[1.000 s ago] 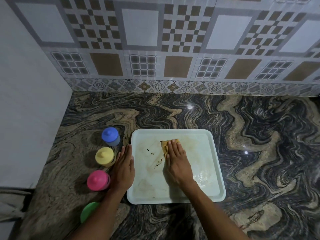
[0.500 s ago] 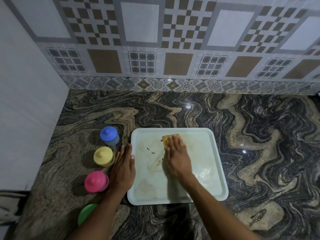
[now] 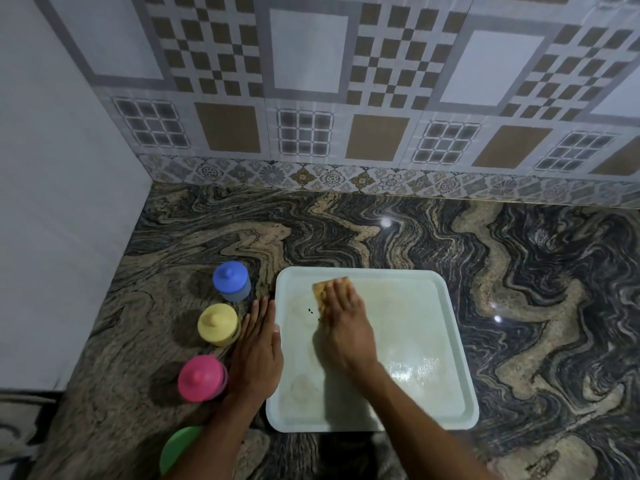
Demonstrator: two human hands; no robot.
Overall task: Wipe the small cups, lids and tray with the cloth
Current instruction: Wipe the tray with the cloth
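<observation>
Far left, a plain grey wall (image 3: pixel 52 202) meets the patterned tile backsplash (image 3: pixel 346 98) at the corner. On the marbled table (image 3: pixel 536 271), left of centre, a column of lidded small cups runs back to front: blue cup (image 3: pixel 231 280) farthest, then yellow cup (image 3: pixel 218 324), pink cup (image 3: pixel 202 377), & a green cup (image 3: pixel 178 446) at the bottom, partly hidden behind the left forearm. Just right of them the left hand (image 3: pixel 256 351) lies flat & open, palm down on the table, fingers straight, thumb side touching the tray's left rim; holding nothing. Next, the pale tray (image 3: pixel 433 341) sits flat on the table, w/ brownish smears & a few dark specks near its upper left, wet shine at lower right. The right hand (image 3: pixel 346 323) is inside the tray, palm pressed down on the yellow-orange cloth (image 3: pixel 323 289), fingers extended over it, cloth edge showing at the fingertips near the tray's far-left area. Right of the tray, bare table w/ light glints.
</observation>
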